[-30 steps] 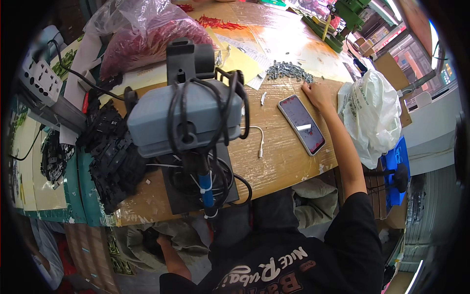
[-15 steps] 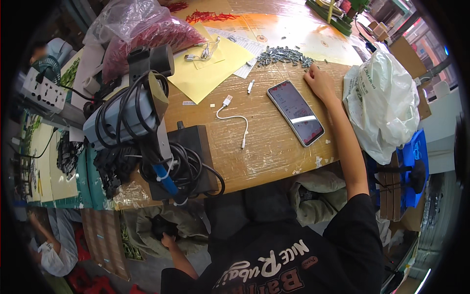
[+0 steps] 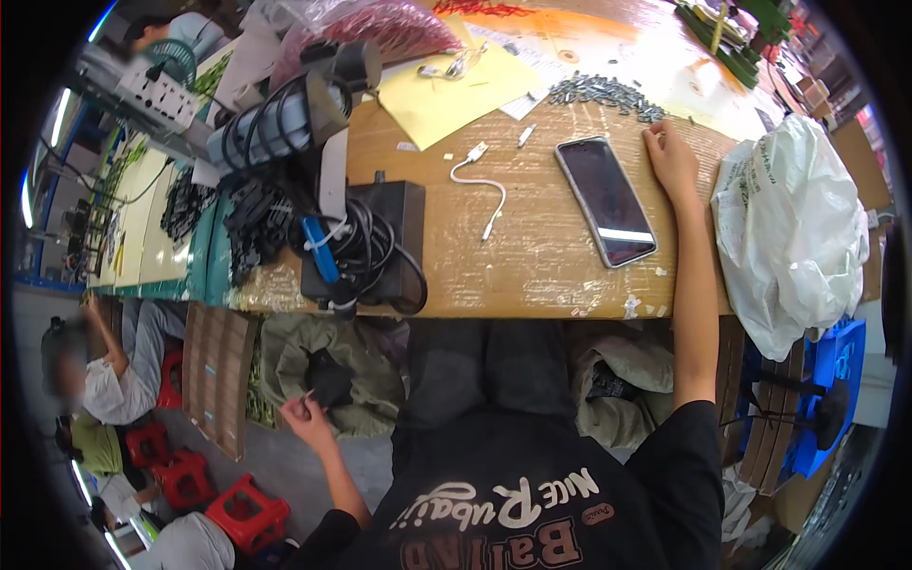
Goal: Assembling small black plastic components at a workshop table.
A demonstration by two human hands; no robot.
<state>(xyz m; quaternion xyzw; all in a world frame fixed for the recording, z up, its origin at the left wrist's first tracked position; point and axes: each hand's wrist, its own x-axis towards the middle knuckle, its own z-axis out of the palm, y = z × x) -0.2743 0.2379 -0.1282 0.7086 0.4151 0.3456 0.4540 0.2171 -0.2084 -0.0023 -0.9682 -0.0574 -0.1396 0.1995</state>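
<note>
Worn-camera view of a person seated at a worktop point(image 3: 532, 296), near to far. Below the edge, the left hand point(image 3: 311, 423) hung in front of an open olive sack point(image 3: 372, 397), its fingertips drawn together; a slender reddish sliver seemed to show there, too small to tell whether it was gripped. Half a second earlier this hand had been at the dark contents point(image 3: 329, 382) in the sack's mouth; it had since come away toward the person's left, so the reach into the sack appeared to be over. A second sack point(image 3: 613, 413) stood beside the person's right leg.

On the worktop, a black box point(image 3: 407, 214) with coiled black cable point(image 3: 370, 249) lay to the left and a phone point(image 3: 608, 201) to the right. Near the phone's right edge rested the right hand point(image 3: 673, 160), loosely curled; whether it pinched anything could not be told. It had kept its place at the near right end of a heap of small grey metal pieces point(image 3: 608, 93), which lay spread beyond the phone. A white plastic bag point(image 3: 793, 228) stood farther right. Beyond the short white cable point(image 3: 492, 185) lay a yellow sheet point(image 3: 427, 106).
</note>
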